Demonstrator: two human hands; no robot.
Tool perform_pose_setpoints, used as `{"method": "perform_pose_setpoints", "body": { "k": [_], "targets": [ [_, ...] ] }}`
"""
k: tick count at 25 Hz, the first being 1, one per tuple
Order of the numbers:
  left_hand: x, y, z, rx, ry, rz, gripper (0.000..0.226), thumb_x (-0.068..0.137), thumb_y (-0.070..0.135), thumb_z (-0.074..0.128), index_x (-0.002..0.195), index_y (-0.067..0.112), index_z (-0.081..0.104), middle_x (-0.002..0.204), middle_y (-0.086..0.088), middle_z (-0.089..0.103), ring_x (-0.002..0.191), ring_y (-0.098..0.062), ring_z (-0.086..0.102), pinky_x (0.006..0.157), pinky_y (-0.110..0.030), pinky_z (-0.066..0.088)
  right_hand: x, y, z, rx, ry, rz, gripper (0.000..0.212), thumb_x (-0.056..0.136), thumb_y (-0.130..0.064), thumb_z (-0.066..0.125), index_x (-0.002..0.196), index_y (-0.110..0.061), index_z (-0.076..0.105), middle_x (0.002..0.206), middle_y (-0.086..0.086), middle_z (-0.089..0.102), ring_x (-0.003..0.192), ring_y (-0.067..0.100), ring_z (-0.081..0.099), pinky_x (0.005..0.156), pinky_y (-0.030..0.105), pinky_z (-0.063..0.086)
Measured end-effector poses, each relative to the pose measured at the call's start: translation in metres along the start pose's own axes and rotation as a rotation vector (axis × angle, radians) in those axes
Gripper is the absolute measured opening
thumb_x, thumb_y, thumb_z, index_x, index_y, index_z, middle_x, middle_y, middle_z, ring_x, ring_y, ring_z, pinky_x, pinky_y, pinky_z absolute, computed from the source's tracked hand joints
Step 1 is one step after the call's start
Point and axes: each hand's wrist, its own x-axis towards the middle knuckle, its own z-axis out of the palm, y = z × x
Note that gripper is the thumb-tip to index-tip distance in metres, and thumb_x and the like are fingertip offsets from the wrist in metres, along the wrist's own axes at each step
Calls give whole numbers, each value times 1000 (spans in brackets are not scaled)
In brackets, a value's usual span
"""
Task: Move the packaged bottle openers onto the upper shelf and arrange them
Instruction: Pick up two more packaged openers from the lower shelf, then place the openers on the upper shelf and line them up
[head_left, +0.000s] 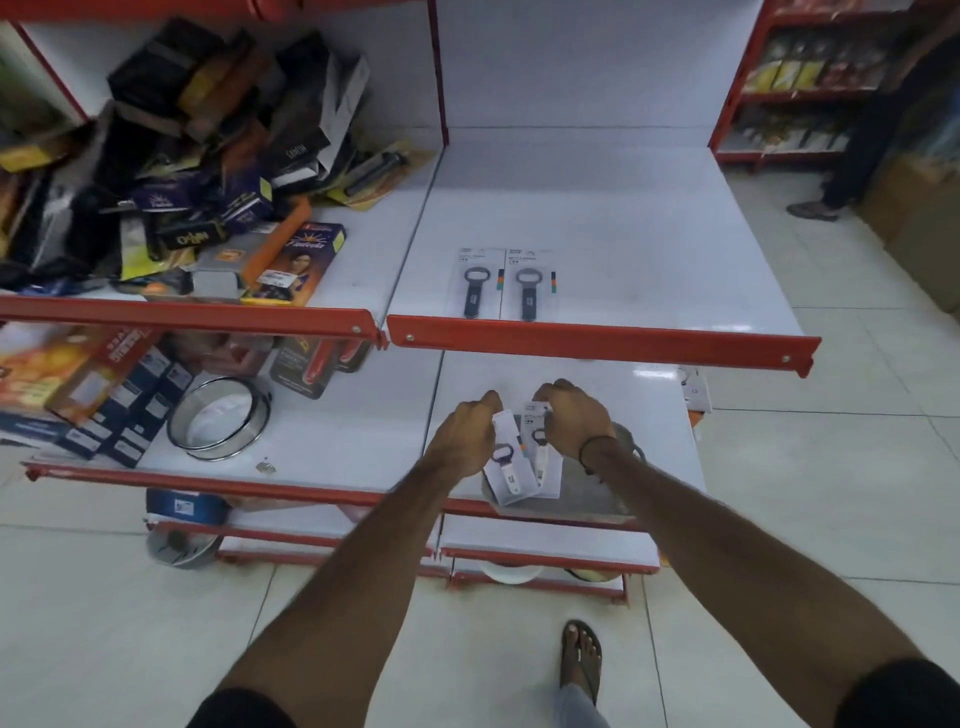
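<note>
Two packaged bottle openers with dark handles lie side by side on the white upper shelf, just behind its red front rail. Below, over the lower shelf, my left hand grips a white-carded opener with a white handle by its top. My right hand grips a second white-carded opener by its top edge. Both packs hang side by side over a grey tray at the lower shelf's front edge.
A heap of boxed goods fills the upper shelf's left bay. Boxes and a round metal sieve lie on the lower shelf's left. Another carded pack sits at the lower shelf's right end. A person stands at the far right. My sandalled foot is on the tiled floor.
</note>
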Motion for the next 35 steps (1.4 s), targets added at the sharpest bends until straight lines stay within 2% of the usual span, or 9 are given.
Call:
{"method": "perform_pose_setpoints", "body": {
  "k": [3,6,11,15,23,27,29,32,35],
  "targets": [
    [-25,13,-13,-65,18,84,14,100,8,46,113,9,52,120,-17,69,92,-30,67,72,-34,56,-37,-9,-24,26,29,-26,30,83,-14,60,113,-21,63,115,10,70,102,35,64,82,39,50],
    [-39,29,-34,-142,129,200,20,96,4,45,111,10,57,111,-16,72,82,-24,63,63,-24,47,-66,-21,-63,13,224,-114,32,86,-11,54,114,-18,64,115,9,71,105,34,63,87,42,50],
    [-26,82,-94,-318,366,365,27,88,8,46,104,11,67,93,-10,75,74,-22,70,69,-40,62,-83,-44,-156,216,465,-143,25,85,-10,44,96,-21,64,85,2,66,79,25,65,65,34,50],
    [19,129,-146,-379,474,365,23,83,12,44,96,17,63,86,-6,69,75,-26,70,67,-46,63,-56,-45,-217,449,529,-38,27,86,-14,38,85,-28,60,74,0,69,53,19,69,57,42,60],
    [142,173,-158,-370,389,164,23,84,5,45,93,15,63,99,-13,71,95,-37,67,83,-46,58,44,21,-273,446,454,143,31,85,-12,35,93,-24,63,90,16,73,79,40,71,78,54,59],
    [172,167,-129,-23,107,87,35,88,15,52,119,25,67,127,-10,67,124,-33,56,109,-46,38,64,44,-253,178,277,159,30,93,-21,41,109,-22,66,98,11,75,87,33,69,77,35,52],
    [176,152,-132,134,34,135,40,94,24,57,134,26,62,144,-8,54,138,-30,42,115,-49,29,68,52,-244,-116,195,88,35,95,-32,43,124,-26,62,113,7,73,106,32,64,91,41,42],
    [169,115,-166,-14,-28,134,45,94,18,65,137,15,57,143,-9,53,135,-28,50,108,-32,39,72,48,-242,-231,186,-69,48,95,-45,49,140,-29,51,139,-1,60,128,25,53,105,47,36],
    [154,77,-204,139,-163,35,59,83,26,78,137,19,56,141,-5,54,127,-21,54,102,-28,44,78,16,-233,-97,-62,-179,67,87,-57,63,146,-31,45,155,-7,43,142,19,39,116,41,29]
  ]
}}
